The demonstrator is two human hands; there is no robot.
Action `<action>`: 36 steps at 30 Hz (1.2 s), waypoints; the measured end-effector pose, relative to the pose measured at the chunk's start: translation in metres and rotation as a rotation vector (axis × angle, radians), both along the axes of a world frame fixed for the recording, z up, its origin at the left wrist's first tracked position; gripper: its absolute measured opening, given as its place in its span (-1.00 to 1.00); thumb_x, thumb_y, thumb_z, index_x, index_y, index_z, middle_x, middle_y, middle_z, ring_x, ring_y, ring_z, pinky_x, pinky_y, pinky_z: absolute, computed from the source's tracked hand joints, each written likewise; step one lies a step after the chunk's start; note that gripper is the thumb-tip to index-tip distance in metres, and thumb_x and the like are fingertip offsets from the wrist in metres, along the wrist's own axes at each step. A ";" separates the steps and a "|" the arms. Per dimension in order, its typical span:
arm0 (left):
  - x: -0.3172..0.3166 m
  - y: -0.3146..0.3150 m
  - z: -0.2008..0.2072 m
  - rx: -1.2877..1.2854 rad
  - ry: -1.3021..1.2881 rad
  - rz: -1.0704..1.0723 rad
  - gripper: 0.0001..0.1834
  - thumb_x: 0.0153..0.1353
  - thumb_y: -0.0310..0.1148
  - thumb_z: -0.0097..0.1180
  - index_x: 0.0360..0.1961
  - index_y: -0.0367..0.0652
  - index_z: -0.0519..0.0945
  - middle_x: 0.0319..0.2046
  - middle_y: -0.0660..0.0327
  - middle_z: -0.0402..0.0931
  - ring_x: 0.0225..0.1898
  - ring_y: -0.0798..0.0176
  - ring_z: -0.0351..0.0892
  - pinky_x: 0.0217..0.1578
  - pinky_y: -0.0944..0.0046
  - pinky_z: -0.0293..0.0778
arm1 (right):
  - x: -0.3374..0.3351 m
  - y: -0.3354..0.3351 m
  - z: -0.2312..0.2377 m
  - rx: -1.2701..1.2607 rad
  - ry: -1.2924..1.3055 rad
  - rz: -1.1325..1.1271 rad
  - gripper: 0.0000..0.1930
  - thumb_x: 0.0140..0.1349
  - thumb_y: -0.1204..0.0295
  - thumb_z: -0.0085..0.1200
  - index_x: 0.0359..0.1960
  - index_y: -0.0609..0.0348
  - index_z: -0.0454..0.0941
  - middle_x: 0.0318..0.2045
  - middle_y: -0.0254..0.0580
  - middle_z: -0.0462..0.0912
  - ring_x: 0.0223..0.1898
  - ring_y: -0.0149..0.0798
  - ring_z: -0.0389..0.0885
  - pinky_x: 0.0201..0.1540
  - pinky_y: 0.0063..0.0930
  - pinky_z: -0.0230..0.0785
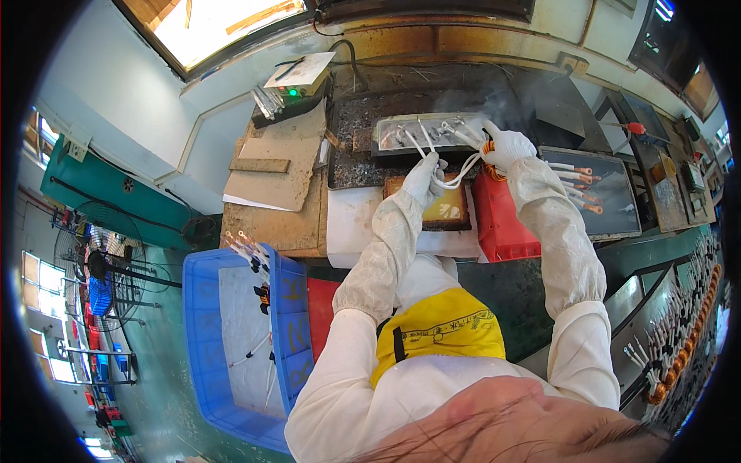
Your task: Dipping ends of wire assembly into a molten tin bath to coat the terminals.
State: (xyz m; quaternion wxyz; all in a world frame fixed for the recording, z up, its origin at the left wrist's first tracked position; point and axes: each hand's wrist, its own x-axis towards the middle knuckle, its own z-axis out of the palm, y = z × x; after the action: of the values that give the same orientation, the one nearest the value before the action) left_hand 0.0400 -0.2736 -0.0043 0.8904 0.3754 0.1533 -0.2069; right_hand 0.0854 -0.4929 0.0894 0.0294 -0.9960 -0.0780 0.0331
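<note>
My left hand (pixel 422 179), in a white glove, is closed around white cables (pixel 460 180) whose thin ends point up over a shallow metal pot (pixel 392 139). My gloved right hand (pixel 509 148) is closed on the other part of the same bundle, at the pot's right end. Beside its fingers shows an orange-brown coiled ring (pixel 488 160). Several lug-tipped cable ends lie over the pot's silvery contents, and smoke rises behind it. Below my left hand sits a square tray (pixel 434 224) with something yellowish inside.
A red bin (pixel 505 220) stands under my right forearm. To its right, a dark tray (pixel 617 220) holds several cables with copper lugs. Cardboard (pixel 278 181) covers the bench's left side. A blue crate (pixel 202 339) with cables stands at lower left; a rack of cables (pixel 671 347) at lower right.
</note>
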 end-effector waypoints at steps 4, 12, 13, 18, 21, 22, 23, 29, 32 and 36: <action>-0.009 -0.005 0.007 0.179 -0.130 -0.002 -0.69 0.39 -0.07 0.03 -0.26 -0.10 0.52 -0.63 0.38 0.38 -0.74 0.54 0.24 -0.79 0.53 0.09 | -0.021 -0.002 -0.002 0.097 -0.072 -0.032 -0.35 0.19 0.10 0.11 0.34 -0.28 0.21 -0.33 0.09 0.69 -0.25 0.15 0.69 -0.23 0.07 0.52; -0.033 -0.001 0.043 0.476 -0.300 -0.071 -0.67 0.40 -0.04 -0.01 -0.17 -0.09 0.53 -0.58 0.37 0.39 -0.68 0.52 0.27 -0.73 0.49 0.12 | -0.082 -0.022 -0.013 0.250 -0.189 -0.103 -0.20 0.21 0.08 0.14 0.44 -0.27 0.00 -0.20 0.23 0.61 -0.27 0.25 0.66 -0.26 0.09 0.51; -0.035 -0.002 0.047 0.483 -0.311 -0.079 -0.67 0.41 -0.04 -0.02 -0.16 -0.09 0.53 -0.58 0.37 0.39 -0.66 0.51 0.28 -0.71 0.47 0.13 | -0.088 -0.024 -0.014 0.275 -0.176 -0.131 -0.18 0.21 0.09 0.14 0.45 -0.27 -0.04 -0.16 0.25 0.59 -0.28 0.26 0.66 -0.26 0.09 0.51; -0.035 0.001 0.042 0.509 -0.395 -0.103 -0.66 0.42 -0.06 -0.03 -0.12 -0.12 0.53 -0.57 0.37 0.38 -0.64 0.49 0.27 -0.65 0.44 0.15 | -0.131 -0.022 -0.035 0.422 -0.338 -0.225 -0.18 0.22 0.19 0.15 0.46 -0.30 -0.05 -0.11 0.17 0.54 -0.32 0.25 0.63 -0.28 0.09 0.49; -0.035 -0.002 0.046 0.679 -0.431 -0.140 -0.65 0.42 -0.07 -0.03 -0.09 -0.15 0.53 -0.57 0.37 0.38 -0.64 0.49 0.27 -0.64 0.44 0.18 | -0.146 -0.017 -0.046 0.398 -0.465 -0.214 -0.19 0.23 0.28 0.13 0.47 -0.20 -0.06 -0.18 0.05 0.48 -0.31 0.14 0.59 -0.32 0.01 0.48; -0.035 -0.003 0.046 0.723 -0.433 -0.133 -0.65 0.42 -0.07 -0.03 -0.08 -0.16 0.52 -0.58 0.36 0.38 -0.64 0.49 0.27 -0.64 0.43 0.20 | -0.147 -0.018 -0.048 0.424 -0.476 -0.217 -0.19 0.23 0.28 0.13 0.47 -0.16 -0.06 -0.18 0.05 0.48 -0.32 0.14 0.58 -0.31 0.01 0.48; -0.035 -0.003 0.046 0.766 -0.434 -0.123 -0.64 0.42 -0.08 -0.03 -0.07 -0.17 0.52 -0.58 0.36 0.38 -0.64 0.48 0.28 -0.64 0.43 0.21 | -0.146 -0.018 -0.049 0.451 -0.486 -0.217 -0.19 0.23 0.29 0.13 0.47 -0.13 -0.06 -0.17 0.05 0.48 -0.32 0.14 0.58 -0.30 0.01 0.48; -0.032 -0.003 0.041 0.761 -0.433 -0.116 -0.64 0.42 -0.09 -0.03 -0.05 -0.18 0.53 -0.59 0.36 0.38 -0.66 0.48 0.28 -0.65 0.42 0.24 | -0.138 -0.033 -0.058 0.611 -0.352 -0.249 -0.22 0.19 0.15 0.13 0.41 0.04 0.07 -0.03 0.17 0.51 -0.12 0.21 0.60 -0.11 0.02 0.47; -0.035 -0.006 0.049 0.789 -0.411 -0.116 -0.63 0.41 -0.08 -0.02 -0.06 -0.19 0.54 -0.59 0.37 0.38 -0.65 0.48 0.29 -0.64 0.43 0.24 | -0.133 -0.052 -0.034 0.600 -0.173 -0.187 -0.23 0.13 0.06 0.15 0.34 0.10 0.19 0.05 0.22 0.52 0.01 0.20 0.57 0.03 -0.03 0.43; -0.036 -0.010 0.052 0.807 -0.420 -0.132 -0.63 0.40 -0.08 -0.01 -0.06 -0.18 0.55 -0.59 0.37 0.38 -0.64 0.47 0.30 -0.61 0.42 0.26 | -0.133 -0.047 -0.036 0.747 -0.170 -0.254 -0.29 0.11 0.08 0.18 0.26 0.13 0.30 0.05 0.21 0.54 0.06 0.18 0.55 0.12 -0.12 0.38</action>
State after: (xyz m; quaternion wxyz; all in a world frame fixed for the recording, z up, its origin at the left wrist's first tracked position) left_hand 0.0038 -0.2840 0.0479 0.6697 0.7349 0.0138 -0.1062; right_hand -0.0472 -0.5401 0.0536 0.3864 -0.9178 0.0367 -0.0839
